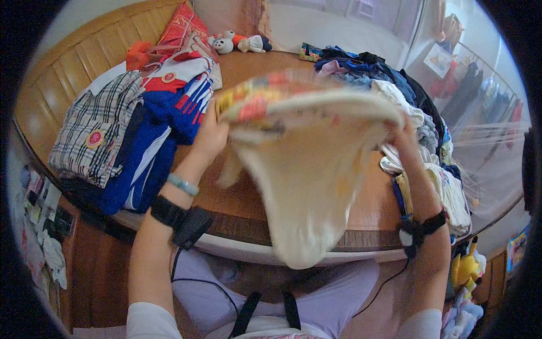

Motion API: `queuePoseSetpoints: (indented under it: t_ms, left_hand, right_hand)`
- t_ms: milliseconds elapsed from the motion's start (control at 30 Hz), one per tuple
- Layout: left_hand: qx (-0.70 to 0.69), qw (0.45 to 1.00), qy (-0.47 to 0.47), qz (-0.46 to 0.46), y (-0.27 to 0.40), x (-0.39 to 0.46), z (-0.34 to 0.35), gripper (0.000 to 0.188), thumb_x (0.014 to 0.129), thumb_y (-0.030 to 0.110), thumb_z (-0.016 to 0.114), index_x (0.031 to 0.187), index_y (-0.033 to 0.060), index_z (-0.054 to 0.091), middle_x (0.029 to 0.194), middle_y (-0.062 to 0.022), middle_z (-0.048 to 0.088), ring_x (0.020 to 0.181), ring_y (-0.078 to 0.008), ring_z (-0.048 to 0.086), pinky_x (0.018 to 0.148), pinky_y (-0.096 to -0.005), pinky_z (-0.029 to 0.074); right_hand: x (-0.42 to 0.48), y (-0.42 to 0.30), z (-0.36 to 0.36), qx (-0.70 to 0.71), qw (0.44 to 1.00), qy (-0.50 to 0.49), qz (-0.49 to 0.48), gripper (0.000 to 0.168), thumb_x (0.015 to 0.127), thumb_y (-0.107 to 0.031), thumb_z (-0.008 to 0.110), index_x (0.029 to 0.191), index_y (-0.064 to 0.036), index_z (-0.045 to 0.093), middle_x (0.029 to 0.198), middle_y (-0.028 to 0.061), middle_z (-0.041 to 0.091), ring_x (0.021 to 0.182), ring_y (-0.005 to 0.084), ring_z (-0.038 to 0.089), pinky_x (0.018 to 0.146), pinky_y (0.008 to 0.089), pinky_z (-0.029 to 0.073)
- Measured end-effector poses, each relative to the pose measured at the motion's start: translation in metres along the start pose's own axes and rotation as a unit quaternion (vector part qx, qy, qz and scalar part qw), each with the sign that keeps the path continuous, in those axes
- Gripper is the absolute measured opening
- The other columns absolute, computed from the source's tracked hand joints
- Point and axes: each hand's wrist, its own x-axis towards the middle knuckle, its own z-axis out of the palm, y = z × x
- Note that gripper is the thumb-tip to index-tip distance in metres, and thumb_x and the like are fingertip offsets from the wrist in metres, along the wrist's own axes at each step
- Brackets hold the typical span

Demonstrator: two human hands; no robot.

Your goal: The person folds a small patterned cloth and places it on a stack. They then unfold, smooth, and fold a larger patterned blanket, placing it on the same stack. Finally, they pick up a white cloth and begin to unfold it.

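Observation:
A cream cloth garment with a colourful print [305,161] is stretched between my two hands, blurred by motion. My left hand [214,131] grips its upper left corner. The upper right corner is in my right hand [398,129], whose fingers are partly hidden by cloth. The lower part of the garment hangs in a narrowing fold over the front edge of the wooden bed surface [224,207]. Its exact kind cannot be told.
Plaid shirts [99,123] and blue trousers [146,169] lie left. A pile of dark clothes [394,80] and folded white clothes [449,195] lie right. Plush toys [224,44] rest at the back. A sheer net [487,161] hangs along the right side.

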Motion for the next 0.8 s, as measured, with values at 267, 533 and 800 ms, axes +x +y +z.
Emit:
queuePoseSetpoints:
  t_ms: [267, 533, 800]
  left_hand:
    - [0.108, 0.994, 0.001, 0.029, 0.035, 0.018, -0.017, 0.036, 0.069, 0.0, 0.057, 0.103, 0.0031, 0.045, 0.098, -0.0072, 0.053, 0.095, -0.0156, 0.051, 0.082, -0.0288, 0.041]
    - [0.14, 0.838, -0.492, -0.193, -0.022, -0.085, -0.048, 0.048, 0.063, 0.011, 0.073, 0.102, 0.0055, 0.047, 0.09, -0.0002, 0.052, 0.087, -0.0108, 0.049, 0.075, -0.0257, 0.042]
    - [0.243, 0.909, -0.209, -0.268, -0.044, -0.103, -0.016, 0.039, 0.073, 0.021, 0.066, 0.098, -0.0036, 0.051, 0.074, -0.0098, 0.059, 0.064, -0.0148, 0.055, 0.057, -0.0289, 0.045]
  right_hand:
    - [0.014, -0.05, -0.002, -0.14, 0.967, 0.076, -0.199, 0.055, 0.071, 0.005, 0.053, 0.122, -0.009, 0.036, 0.117, 0.0085, 0.045, 0.105, 0.0186, 0.047, 0.086, 0.0296, 0.042]
    - [-0.092, 0.045, -0.029, -0.357, 0.877, -0.312, 0.081, 0.047, 0.059, -0.016, 0.075, 0.1, -0.004, 0.056, 0.098, 0.0113, 0.058, 0.095, 0.021, 0.054, 0.083, 0.0319, 0.042]
    - [-0.113, 0.08, 0.014, -0.411, 0.888, -0.206, -0.008, 0.045, 0.064, -0.018, 0.067, 0.104, -0.003, 0.053, 0.089, 0.016, 0.061, 0.085, 0.0287, 0.059, 0.075, 0.0372, 0.046]
